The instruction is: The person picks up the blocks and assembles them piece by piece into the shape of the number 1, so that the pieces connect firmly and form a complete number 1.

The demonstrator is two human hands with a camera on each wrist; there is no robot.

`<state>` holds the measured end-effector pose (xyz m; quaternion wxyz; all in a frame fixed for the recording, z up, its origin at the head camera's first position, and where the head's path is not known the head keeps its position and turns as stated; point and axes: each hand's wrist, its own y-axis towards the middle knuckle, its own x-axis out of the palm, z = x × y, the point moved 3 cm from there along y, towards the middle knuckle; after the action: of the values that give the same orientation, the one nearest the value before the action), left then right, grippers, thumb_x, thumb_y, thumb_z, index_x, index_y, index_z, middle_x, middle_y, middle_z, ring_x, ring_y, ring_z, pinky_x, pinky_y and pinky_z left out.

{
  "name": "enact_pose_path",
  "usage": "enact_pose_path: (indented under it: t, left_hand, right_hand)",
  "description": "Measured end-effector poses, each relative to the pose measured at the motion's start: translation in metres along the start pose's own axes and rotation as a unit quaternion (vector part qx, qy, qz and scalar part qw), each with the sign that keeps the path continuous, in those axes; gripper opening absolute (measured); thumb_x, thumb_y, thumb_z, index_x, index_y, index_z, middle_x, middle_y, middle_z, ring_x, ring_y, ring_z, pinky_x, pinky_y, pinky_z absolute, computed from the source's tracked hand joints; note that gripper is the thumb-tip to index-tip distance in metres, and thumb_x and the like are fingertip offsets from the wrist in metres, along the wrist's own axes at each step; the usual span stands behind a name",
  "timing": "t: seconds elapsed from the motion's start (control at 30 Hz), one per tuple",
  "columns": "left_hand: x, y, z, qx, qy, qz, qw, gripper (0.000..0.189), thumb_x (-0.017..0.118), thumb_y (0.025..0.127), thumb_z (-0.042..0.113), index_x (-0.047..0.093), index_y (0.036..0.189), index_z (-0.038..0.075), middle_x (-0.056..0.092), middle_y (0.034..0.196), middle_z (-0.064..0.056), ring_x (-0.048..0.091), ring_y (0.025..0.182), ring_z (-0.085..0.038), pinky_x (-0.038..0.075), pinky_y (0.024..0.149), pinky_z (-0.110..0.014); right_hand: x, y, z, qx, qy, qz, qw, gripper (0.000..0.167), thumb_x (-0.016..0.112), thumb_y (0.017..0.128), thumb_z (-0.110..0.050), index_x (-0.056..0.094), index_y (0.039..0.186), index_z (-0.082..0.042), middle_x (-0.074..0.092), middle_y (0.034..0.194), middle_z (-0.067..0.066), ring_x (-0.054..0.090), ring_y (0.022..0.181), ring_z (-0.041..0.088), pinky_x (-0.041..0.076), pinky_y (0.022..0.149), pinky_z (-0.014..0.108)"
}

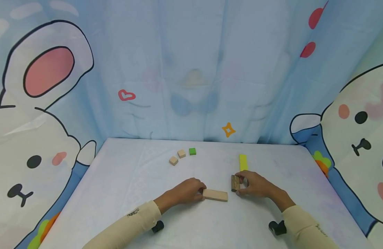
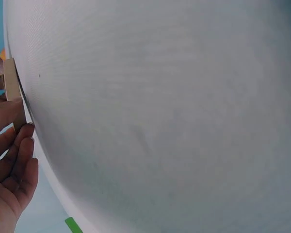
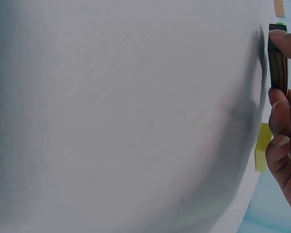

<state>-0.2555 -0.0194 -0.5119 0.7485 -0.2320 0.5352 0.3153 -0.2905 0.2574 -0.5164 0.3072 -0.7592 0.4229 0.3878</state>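
Note:
In the head view my left hand (image 1: pixel 188 191) pinches the left end of a long light wooden block (image 1: pixel 215 195), which points to the right. The left wrist view shows this wooden block (image 2: pixel 10 85) between thumb and fingers. To its right, my right hand (image 1: pixel 256 185) grips a dark brown wooden block (image 1: pixel 235 183) by its two ends, thumb on the near one. That dark block (image 3: pixel 278 60) also shows between thumb and fingertips in the right wrist view. A yellow block (image 1: pixel 243 162) lies just beyond the right hand, partly hidden behind its fingers.
Farther back on the white table (image 1: pixel 132 173) lie a green block (image 1: pixel 192 151) and two small light wooden cubes, one nearer (image 1: pixel 173 160) and one farther (image 1: pixel 181 154). A printed curtain (image 1: pixel 191 69) hangs behind the table. Black objects (image 1: pixel 277 228) sit beside both sleeves.

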Motion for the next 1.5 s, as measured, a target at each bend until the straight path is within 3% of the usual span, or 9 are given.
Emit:
enact_pose_path:
  t: [0.67, 1.5]
  left_hand:
    - [-0.001, -0.008, -0.009, -0.004, -0.014, 0.013, 0.9998, 0.031, 0.075, 0.091, 0.027, 0.072, 0.118, 0.01, 0.072, 0.097, 0.007, 0.056, 0.084, 0.002, 0.049, 0.083, -0.018]
    - [-0.006, -0.013, -0.014, -0.023, -0.021, 0.004, 0.9995, 0.033, 0.076, 0.09, 0.025, 0.072, 0.119, 0.01, 0.072, 0.098, 0.007, 0.058, 0.086, 0.001, 0.05, 0.084, -0.019]
  right_hand:
    - [-0.002, 0.007, -0.011, 0.001, -0.003, 0.009, 1.0, 0.068, 0.086, 0.078, -0.033, 0.059, 0.133, -0.002, 0.058, 0.099, -0.005, 0.051, 0.089, 0.015, 0.044, 0.07, 0.025]
    - [-0.002, 0.015, -0.02, -0.035, -0.013, 0.012, 0.9992, 0.066, 0.084, 0.08, -0.034, 0.06, 0.132, -0.003, 0.058, 0.098, -0.007, 0.051, 0.08, 0.013, 0.045, 0.065, 0.023]
